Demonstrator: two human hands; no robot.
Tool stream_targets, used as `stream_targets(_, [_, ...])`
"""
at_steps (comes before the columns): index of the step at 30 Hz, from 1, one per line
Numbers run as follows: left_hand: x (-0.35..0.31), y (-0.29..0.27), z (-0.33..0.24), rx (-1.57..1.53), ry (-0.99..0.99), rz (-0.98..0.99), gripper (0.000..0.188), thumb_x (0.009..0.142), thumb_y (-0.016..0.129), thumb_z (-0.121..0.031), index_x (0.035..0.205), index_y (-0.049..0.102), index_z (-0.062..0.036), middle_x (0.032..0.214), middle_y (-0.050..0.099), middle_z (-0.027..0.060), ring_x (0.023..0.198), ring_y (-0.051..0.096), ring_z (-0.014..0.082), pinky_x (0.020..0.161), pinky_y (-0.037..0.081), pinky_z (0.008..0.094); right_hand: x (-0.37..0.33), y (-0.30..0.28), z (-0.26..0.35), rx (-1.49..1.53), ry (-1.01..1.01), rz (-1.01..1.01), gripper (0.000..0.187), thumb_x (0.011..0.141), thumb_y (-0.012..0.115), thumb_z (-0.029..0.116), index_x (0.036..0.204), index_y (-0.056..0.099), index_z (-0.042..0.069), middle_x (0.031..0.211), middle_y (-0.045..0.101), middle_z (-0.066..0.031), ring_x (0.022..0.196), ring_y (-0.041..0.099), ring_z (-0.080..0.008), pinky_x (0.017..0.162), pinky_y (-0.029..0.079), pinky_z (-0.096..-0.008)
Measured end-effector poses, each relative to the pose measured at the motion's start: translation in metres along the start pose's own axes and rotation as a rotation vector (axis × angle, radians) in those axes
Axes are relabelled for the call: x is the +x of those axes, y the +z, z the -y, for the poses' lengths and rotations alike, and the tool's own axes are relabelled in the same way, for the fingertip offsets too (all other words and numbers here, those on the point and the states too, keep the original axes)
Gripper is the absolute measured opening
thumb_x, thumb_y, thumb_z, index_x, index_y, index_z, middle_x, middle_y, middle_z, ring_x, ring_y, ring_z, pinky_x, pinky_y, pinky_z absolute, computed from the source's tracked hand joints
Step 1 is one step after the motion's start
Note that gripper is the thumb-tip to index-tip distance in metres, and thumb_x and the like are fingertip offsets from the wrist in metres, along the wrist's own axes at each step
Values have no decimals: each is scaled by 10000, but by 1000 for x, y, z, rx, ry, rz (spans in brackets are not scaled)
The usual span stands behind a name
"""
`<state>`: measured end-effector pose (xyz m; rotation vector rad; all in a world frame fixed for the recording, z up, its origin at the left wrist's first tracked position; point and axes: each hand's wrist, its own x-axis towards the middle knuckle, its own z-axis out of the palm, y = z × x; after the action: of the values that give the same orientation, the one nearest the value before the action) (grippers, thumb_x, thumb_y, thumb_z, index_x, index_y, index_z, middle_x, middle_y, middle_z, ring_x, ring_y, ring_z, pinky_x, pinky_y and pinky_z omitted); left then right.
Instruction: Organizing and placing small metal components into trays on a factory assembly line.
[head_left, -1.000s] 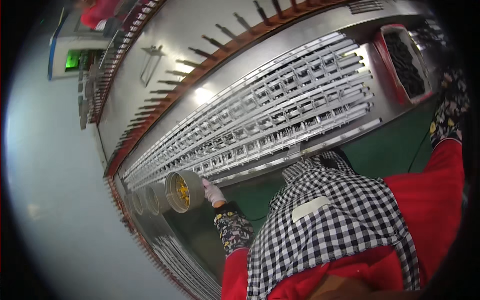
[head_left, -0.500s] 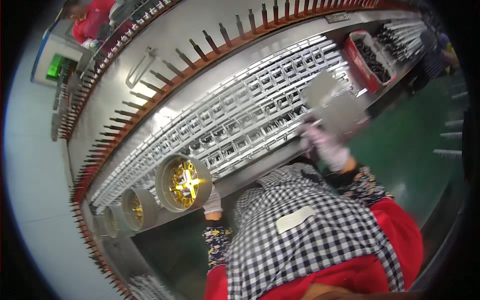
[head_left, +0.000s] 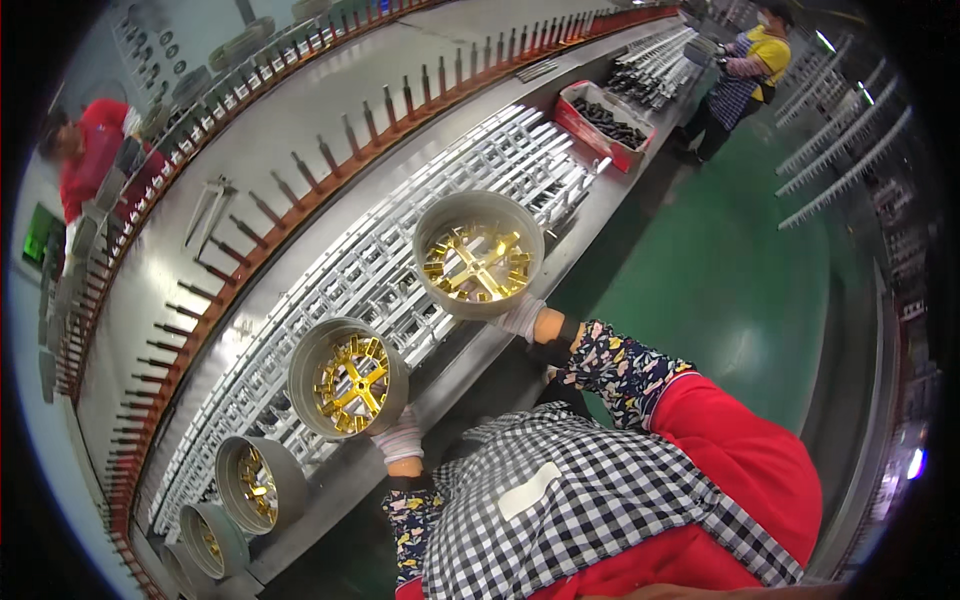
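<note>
My left hand (head_left: 400,438), in a pale striped glove, grips the lower right side of a grey round drum (head_left: 399,378). Inside that drum sits a gold cross-shaped frame (head_left: 360,384) ringed by small gold blocks. My gloved right hand (head_left: 522,318) holds a second grey drum (head_left: 478,208) at its lower edge, higher and farther right. It too has a gold cross frame (head_left: 478,268) within. Both drums face me with their hollow sides, above a bed of silvery metal racks (head_left: 330,265). The drums hide most of my fingers.
More grey drums, one nearest (head_left: 288,482), stand along the bench edge at left. A curved orange rail (head_left: 290,222) with upright pins crosses behind the racks. A red box (head_left: 640,158) of dark parts lies farther off. Two other people, one in yellow (head_left: 765,55), stand around.
The view has swung to the right. My right hand, blurred before with a grey object, is now beside my left and shows a drum's gold inside. My left hand stays at its drum.
</note>
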<state>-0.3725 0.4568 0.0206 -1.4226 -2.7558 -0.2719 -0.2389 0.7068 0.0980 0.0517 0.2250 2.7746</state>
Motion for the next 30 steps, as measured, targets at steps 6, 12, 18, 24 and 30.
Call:
stream_targets(6, [30, -79, -41, 48, -119, 564, 414, 844, 359, -247, 1199, 397, -36, 1200, 443, 155, 1135, 380, 330, 958, 260, 455, -8, -13, 17, 280, 32, 32, 411, 872, 307, 283, 1256, 283, 137, 1275, 339, -69, 1156, 342, -224, 981, 279, -401])
stream_targets(12, [4, 10, 9, 367, 179, -32, 372, 866, 305, -302, 1076, 482, -51, 1076, 529, 165, 877, 563, 287, 724, 429, 434, 0, -10, 8, 283, 23, 68, 392, 860, 338, 249, 1234, 313, 133, 1247, 368, -61, 1133, 361, -216, 969, 291, -382])
stream_targets(18, [13, -29, -19, 332, 61, 157, 419, 865, 301, -295, 1161, 429, -27, 1204, 434, 162, 1122, 397, 314, 933, 288, 448, -8, -1, 15, 1568, 317, 74, 375, 849, 369, 215, 1213, 343, 128, 1219, 397, -53, 1109, 380, -207, 957, 302, -363])
stream_targets(24, [19, -38, -22, 176, -67, 267, 403, 860, 313, -280, 1157, 434, -36, 1254, 377, 164, 1179, 325, 307, 980, 222, 437, -4, 21, 11, 2386, 505, 12, 360, 837, 401, 181, 1191, 372, 124, 1192, 425, -45, 1085, 399, -199, 945, 313, -345])
stream_targets(30, [17, -42, -25, 300, -31, 297, 367, 832, 381, -260, 1134, 403, -52, 1227, 398, 183, 1144, 373, 312, 957, 260, 434, -1, 44, 20, 2452, 476, -22, 346, 826, 432, 147, 1170, 402, 120, 1164, 454, -37, 1061, 418, -190, 932, 325, -326])
